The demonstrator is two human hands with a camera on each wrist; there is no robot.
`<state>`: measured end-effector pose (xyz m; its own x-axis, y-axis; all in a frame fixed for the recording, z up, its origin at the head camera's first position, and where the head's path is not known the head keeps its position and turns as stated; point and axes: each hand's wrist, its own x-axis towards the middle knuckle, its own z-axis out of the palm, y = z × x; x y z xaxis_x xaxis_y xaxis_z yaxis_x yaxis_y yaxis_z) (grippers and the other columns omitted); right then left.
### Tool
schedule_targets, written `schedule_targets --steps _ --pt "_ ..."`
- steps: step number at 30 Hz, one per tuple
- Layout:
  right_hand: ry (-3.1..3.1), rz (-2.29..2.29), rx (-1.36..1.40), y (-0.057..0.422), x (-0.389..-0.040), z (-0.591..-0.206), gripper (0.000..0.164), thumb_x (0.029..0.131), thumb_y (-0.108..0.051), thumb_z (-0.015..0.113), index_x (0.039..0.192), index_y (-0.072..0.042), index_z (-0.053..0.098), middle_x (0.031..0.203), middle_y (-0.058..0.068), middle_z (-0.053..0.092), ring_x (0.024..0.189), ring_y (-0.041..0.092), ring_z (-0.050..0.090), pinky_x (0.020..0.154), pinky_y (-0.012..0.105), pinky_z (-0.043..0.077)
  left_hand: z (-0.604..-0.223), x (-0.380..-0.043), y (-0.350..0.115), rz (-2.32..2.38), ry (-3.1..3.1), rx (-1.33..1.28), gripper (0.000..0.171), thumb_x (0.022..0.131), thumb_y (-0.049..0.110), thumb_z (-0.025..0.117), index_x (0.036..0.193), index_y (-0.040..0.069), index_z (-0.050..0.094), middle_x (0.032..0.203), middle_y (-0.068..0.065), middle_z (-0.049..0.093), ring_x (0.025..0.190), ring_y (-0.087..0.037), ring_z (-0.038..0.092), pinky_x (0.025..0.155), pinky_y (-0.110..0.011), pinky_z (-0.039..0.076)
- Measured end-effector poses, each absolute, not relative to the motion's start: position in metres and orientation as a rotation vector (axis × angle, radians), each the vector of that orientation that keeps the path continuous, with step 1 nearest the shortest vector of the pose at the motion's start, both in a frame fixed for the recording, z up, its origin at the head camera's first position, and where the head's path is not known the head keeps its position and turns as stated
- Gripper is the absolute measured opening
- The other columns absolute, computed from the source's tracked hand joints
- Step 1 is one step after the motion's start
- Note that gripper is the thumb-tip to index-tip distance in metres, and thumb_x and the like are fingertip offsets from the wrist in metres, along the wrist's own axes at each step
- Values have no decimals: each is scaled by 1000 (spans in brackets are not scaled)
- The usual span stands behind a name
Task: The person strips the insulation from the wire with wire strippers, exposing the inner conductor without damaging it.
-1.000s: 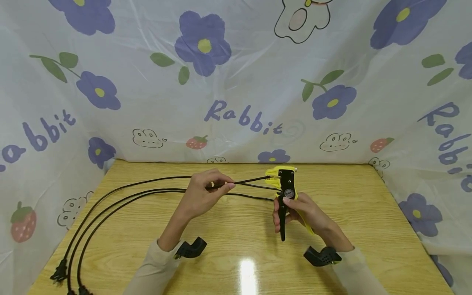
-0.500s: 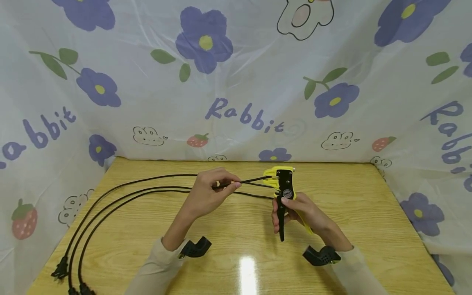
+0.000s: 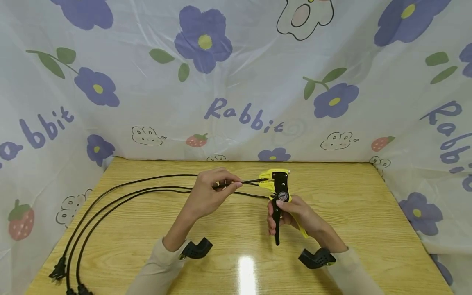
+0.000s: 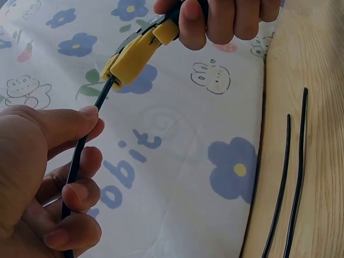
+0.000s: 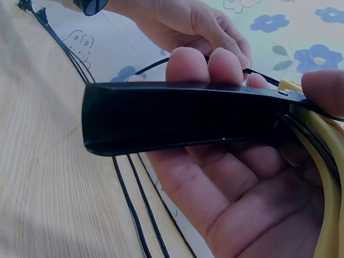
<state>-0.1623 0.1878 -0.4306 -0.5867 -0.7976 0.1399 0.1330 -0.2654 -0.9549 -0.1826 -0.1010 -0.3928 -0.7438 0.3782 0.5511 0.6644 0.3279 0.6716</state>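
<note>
In the head view my left hand pinches a black power cord between thumb and fingers. Its far end lies in the yellow nose of a black-and-yellow wire stripper. Seen from the left wrist, the cord runs straight from my fingertips into that yellow nose. My right hand grips the stripper, with the fingers wrapped about its black handle and the thumb near the pivot. How deep the cord end sits inside the jaws is hidden.
Two more black cords lie on the wooden table, passing behind my left hand. Several plugs rest at the table's front left. A flower-printed cloth hangs round the back and sides.
My left hand has shifted a little to the right with the cord. More recently, the right hand and wire stripper have moved slightly left, toward the left hand.
</note>
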Motion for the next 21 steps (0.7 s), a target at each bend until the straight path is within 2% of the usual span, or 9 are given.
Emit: schedule_targets --steps 11,21 --pt "1323 -1942 -920 182 -162 -433 38 114 -14 24 102 3 56 87 5 68 75 19 71 73 42 62 -394 -183 -103 -1379 -2281 -951 6 95 15 75 96 17 81 78 5 66 59 -8 46 54 -24 40" --pt "1502 -1954 -848 178 -155 -432 38 114 -16 32 92 11 49 77 3 65 64 17 68 62 44 61 -393 -181 -102 -1371 -2279 -953 5 94 15 76 95 15 81 79 4 66 60 -8 47 55 -24 40"
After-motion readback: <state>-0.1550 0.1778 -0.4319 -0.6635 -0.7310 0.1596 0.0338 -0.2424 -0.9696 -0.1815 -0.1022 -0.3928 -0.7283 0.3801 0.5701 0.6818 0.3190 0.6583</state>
